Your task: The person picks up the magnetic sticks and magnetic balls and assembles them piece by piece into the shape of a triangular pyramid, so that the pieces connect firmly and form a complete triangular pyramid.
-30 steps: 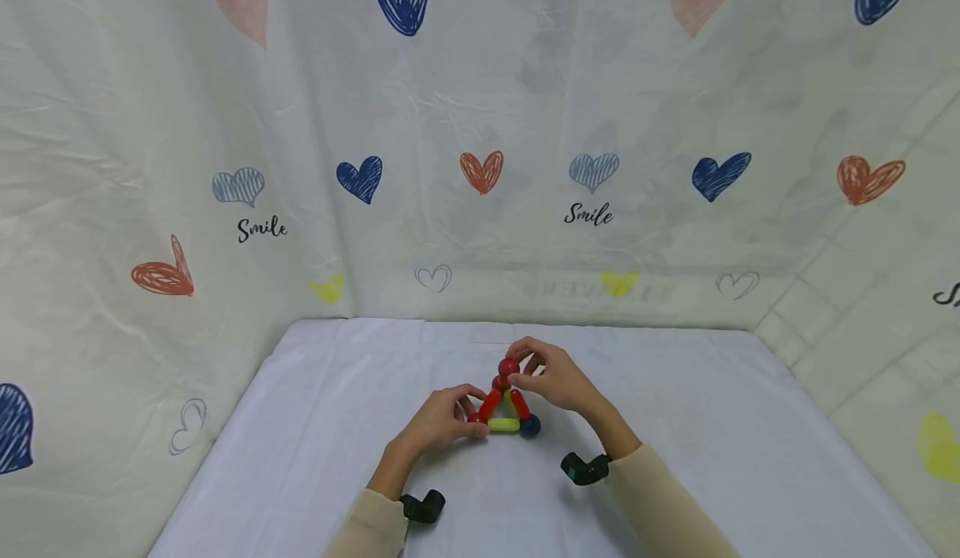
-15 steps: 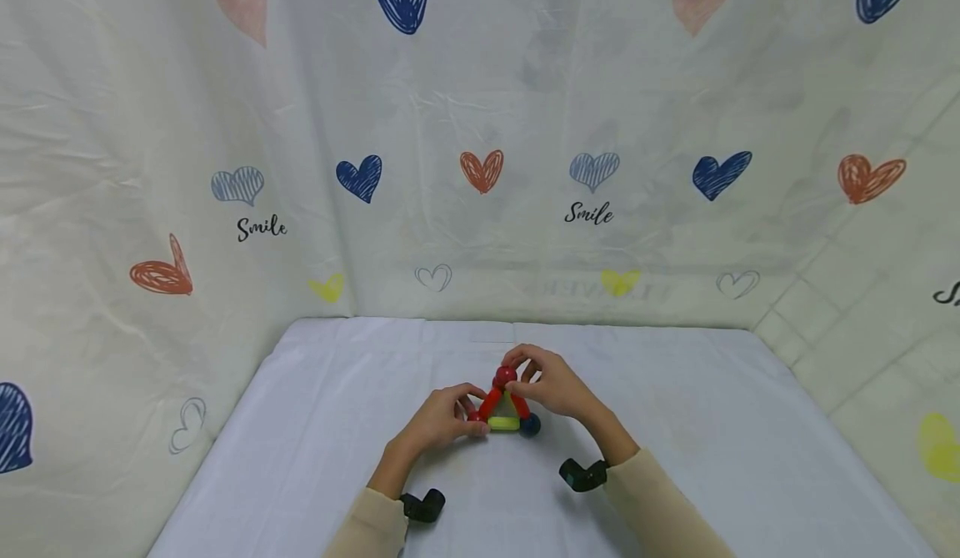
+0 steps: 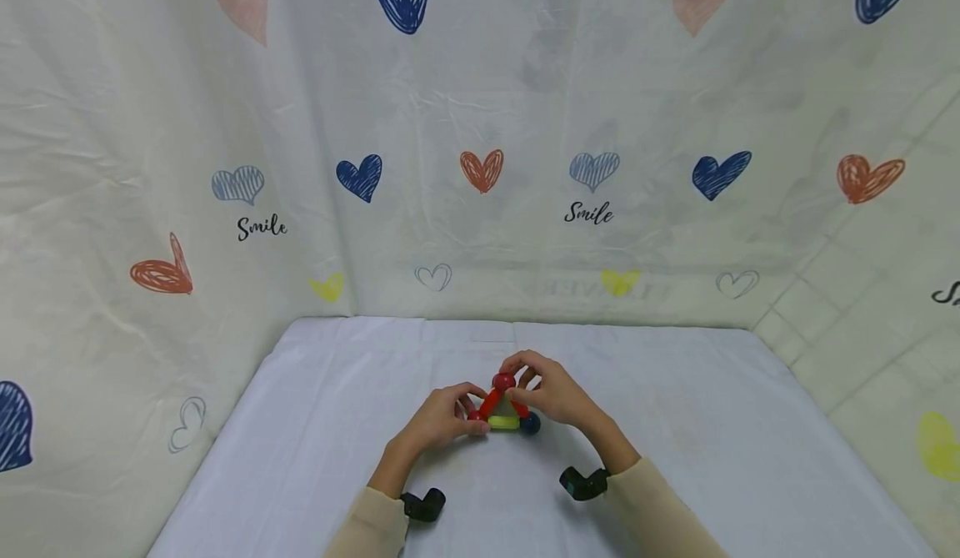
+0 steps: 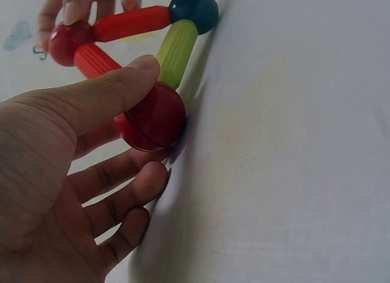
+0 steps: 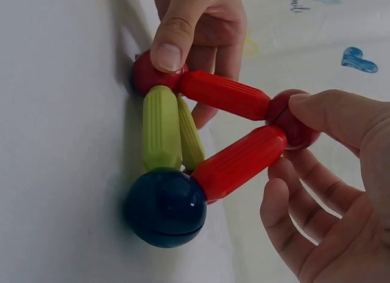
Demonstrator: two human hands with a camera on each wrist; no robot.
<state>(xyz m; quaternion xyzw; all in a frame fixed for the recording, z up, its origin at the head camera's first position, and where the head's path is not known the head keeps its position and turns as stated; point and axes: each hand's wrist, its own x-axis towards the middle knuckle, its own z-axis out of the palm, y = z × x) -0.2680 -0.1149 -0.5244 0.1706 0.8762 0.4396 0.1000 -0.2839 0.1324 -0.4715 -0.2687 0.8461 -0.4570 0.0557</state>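
A triangular frame of balls and ribbed rods stands on the white cloth. My left hand pinches the red ball at its left corner, thumb on top. My right hand pinches the upper red ball between thumb and fingers. One red rod joins both red balls; another red rod slopes to the dark blue ball at the right corner. Along the base lies a yellow-green rod, and a second yellow-green rod shows behind it, its far end mostly hidden.
A white cloth covers the table. Behind and at the sides hangs a pale curtain printed with hearts. Each wrist wears a small black camera, the left camera and the right camera.
My right hand has moved down and slightly left with the upper red ball. A red ball seen just below it earlier is now hidden in the head view. The left hand holds still.
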